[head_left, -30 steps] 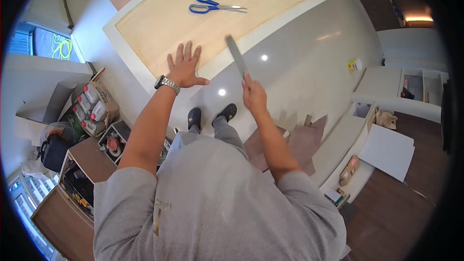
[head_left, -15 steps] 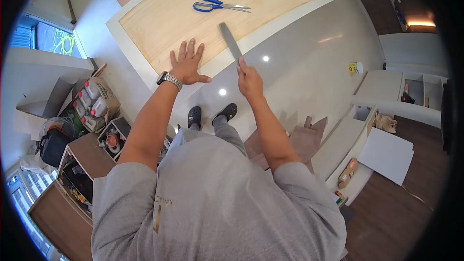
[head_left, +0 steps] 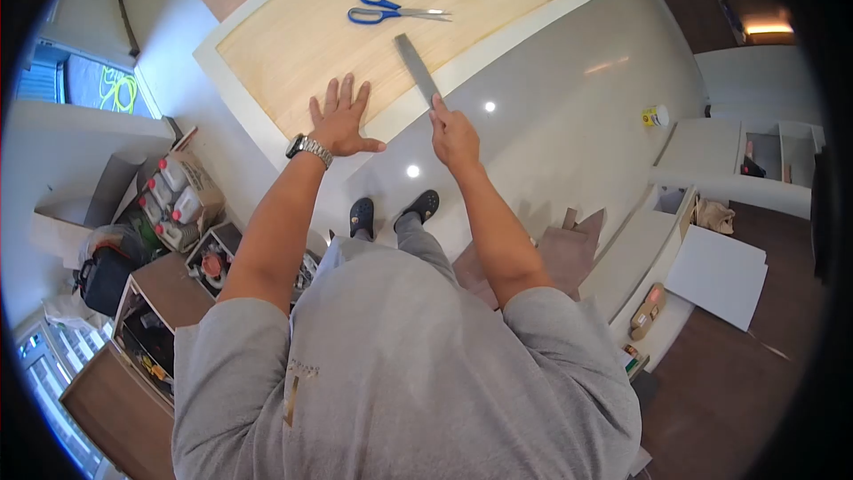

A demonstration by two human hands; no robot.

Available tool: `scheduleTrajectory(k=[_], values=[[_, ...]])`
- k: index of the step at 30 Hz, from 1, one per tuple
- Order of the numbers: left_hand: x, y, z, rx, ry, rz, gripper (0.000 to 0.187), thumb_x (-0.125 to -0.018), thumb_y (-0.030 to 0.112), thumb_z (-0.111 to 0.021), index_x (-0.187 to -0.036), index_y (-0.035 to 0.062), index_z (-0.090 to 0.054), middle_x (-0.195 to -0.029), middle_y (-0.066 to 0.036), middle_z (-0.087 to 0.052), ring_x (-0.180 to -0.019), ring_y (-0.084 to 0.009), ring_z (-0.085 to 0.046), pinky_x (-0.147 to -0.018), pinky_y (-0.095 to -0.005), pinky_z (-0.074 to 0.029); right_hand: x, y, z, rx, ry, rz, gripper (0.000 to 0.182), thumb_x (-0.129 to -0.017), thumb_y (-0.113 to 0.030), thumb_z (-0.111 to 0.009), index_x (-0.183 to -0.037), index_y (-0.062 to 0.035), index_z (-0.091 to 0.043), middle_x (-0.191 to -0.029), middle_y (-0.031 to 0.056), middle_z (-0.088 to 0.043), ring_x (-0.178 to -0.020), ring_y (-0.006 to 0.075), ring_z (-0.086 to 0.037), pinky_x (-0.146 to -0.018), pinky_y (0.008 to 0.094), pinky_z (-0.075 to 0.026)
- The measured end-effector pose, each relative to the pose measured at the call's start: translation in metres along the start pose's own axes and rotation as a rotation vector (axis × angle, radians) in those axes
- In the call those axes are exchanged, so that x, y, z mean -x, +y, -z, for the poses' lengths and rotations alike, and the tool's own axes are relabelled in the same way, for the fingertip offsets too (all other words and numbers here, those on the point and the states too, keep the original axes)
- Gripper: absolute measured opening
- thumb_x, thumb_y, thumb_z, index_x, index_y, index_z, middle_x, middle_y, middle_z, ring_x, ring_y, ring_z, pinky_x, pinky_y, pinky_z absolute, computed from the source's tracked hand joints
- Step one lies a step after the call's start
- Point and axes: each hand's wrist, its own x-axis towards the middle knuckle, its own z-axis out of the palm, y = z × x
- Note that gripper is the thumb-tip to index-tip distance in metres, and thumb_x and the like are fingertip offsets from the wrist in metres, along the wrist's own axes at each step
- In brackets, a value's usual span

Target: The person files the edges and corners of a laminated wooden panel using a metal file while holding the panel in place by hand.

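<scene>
Rear end of flat grey tool (head_left: 415, 68) hidden inside right fingers (head_left: 439, 107); contact with pale panel (head_left: 498, 0) cannot be told. Panel's far side cut off by top edge. Palm of left hand (head_left: 339, 129) hidden, facing down. Lettering on shirt (head_left: 400, 373) unreadable. Label on yellow container (head_left: 656, 116), far right, too small. Contents of wooden box (head_left: 173, 289), near left, partly lost in shadow.

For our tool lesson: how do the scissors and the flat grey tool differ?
The scissors lie on the wooden panel; the flat grey tool is held in the right hand. The scissors have two blue handle loops; the flat grey tool shows one straight bar. Both have grey parts.
</scene>
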Motion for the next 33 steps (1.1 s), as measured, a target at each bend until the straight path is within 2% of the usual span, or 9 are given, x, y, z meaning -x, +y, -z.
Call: scheduleTrajectory(k=[2,5,13,16,19,22,25,31,33], values=[[-0.002,0.002,0.001,-0.006,0.004,-0.002,0.136,-0.062,0.075,-0.078,-0.164,0.0202,-0.006,-0.17,-0.016,0.006,-0.155,-0.0396,0.01,-0.116,-0.0713,-0.001,0.022,0.011,-0.007,0.065,0.004,0.034,0.039,-0.1,-0.03,-0.059,-0.139,-0.0248,-0.059,-0.082,0.0181,-0.06,-0.074,0.039,-0.061,-0.067,0.0497,-0.051],[-0.001,-0.001,0.001,0.011,0.004,0.002,0.136,-0.062,0.075,-0.078,-0.164,0.0204,-0.006,-0.17,-0.016,0.006,-0.155,-0.0396,0.01,-0.116,-0.0712,-0.001,0.097,0.008,0.004,-0.073,-0.083,-0.021,0.04,-0.1,-0.03,-0.057,-0.139,-0.0252,-0.057,-0.084,0.0193,-0.062,-0.075,0.0408,-0.062,-0.068,0.0509,-0.051],[0.0,-0.001,-0.003,0.003,0.01,-0.009,0.138,-0.061,0.077,-0.078,-0.164,0.0204,-0.006,-0.17,-0.016,0.006,-0.155,-0.0407,0.01,-0.116,-0.0715,-0.001,-0.006,0.001,-0.005,0.032,-0.012,0.013,0.041,-0.101,-0.032,-0.056,-0.141,-0.0249,-0.056,-0.079,0.018,-0.058,-0.074,0.0399,-0.062,-0.067,0.05,-0.051],[-0.004,-0.003,-0.002,0.001,0.009,-0.006,0.138,-0.061,0.077,-0.077,-0.164,0.0203,-0.006,-0.17,-0.016,0.006,-0.155,-0.0409,0.01,-0.115,-0.0716,-0.001,0.052,0.009,-0.011,0.053,-0.03,0.033,0.039,-0.101,-0.033,-0.056,-0.14,-0.0266,-0.057,-0.08,0.0167,-0.058,-0.073,0.039,-0.062,-0.067,0.0497,-0.052],[0.0,-0.004,-0.004,0.019,0.009,-0.005,0.138,-0.061,0.077,-0.078,-0.164,0.0205,-0.006,-0.17,-0.017,0.006,-0.155,-0.0409,0.01,-0.115,-0.0719,-0.001,0.105,-0.007,-0.001,-0.11,-0.082,-0.034,0.039,-0.101,-0.032,-0.056,-0.14,-0.0278,-0.057,-0.081,0.0157,-0.058,-0.073,0.0377,-0.062,-0.067,0.0498,-0.051],[-0.001,-0.002,-0.004,0.007,0.011,-0.011,0.138,-0.061,0.077,-0.078,-0.164,0.0206,-0.006,-0.17,-0.017,0.006,-0.155,-0.0409,0.01,-0.115,-0.0722,-0.001,0.054,-0.009,-0.011,0.038,-0.075,-0.012,0.039,-0.101,-0.031,-0.057,-0.14,-0.0287,-0.058,-0.079,0.0151,-0.057,-0.073,0.0369,-0.061,-0.066,0.0491,-0.051],[0.0,-0.001,-0.002,-0.001,0.007,-0.007,0.138,-0.061,0.077,-0.078,-0.164,0.0208,-0.006,-0.17,-0.017,0.006,-0.155,-0.0408,0.01,-0.115,-0.072,-0.001,0.017,-0.015,-0.006,-0.016,-0.02,-0.015,0.039,-0.101,-0.03,-0.058,-0.139,-0.0282,-0.059,-0.079,0.0157,-0.056,-0.073,0.0371,-0.061,-0.066,0.0487,-0.05],[-0.001,-0.002,0.0,0.001,0.012,0.004,0.137,-0.061,0.076,-0.078,-0.164,0.0205,-0.006,-0.17,-0.017,0.006,-0.155,-0.0406,0.009,-0.116,-0.0714,-0.002,0.1,-0.007,0.005,-0.098,-0.137,-0.089,0.038,-0.101,-0.032,-0.056,-0.139,-0.0269,-0.059,-0.082,0.0177,-0.059,-0.075,0.0385,-0.062,-0.069,0.0495,-0.051],[-0.001,-0.002,-0.004,-0.008,0.024,-0.009,0.138,-0.06,0.076,-0.079,-0.164,0.0204,-0.007,-0.17,-0.017,0.006,-0.155,-0.0407,0.009,-0.116,-0.0715,-0.002,0.071,-0.004,-0.005,-0.005,-0.114,-0.06,0.038,-0.101,-0.032,-0.057,-0.139,-0.0266,-0.059,-0.082,0.0178,-0.059,-0.076,0.0388,-0.063,-0.069,0.0499,-0.051]])
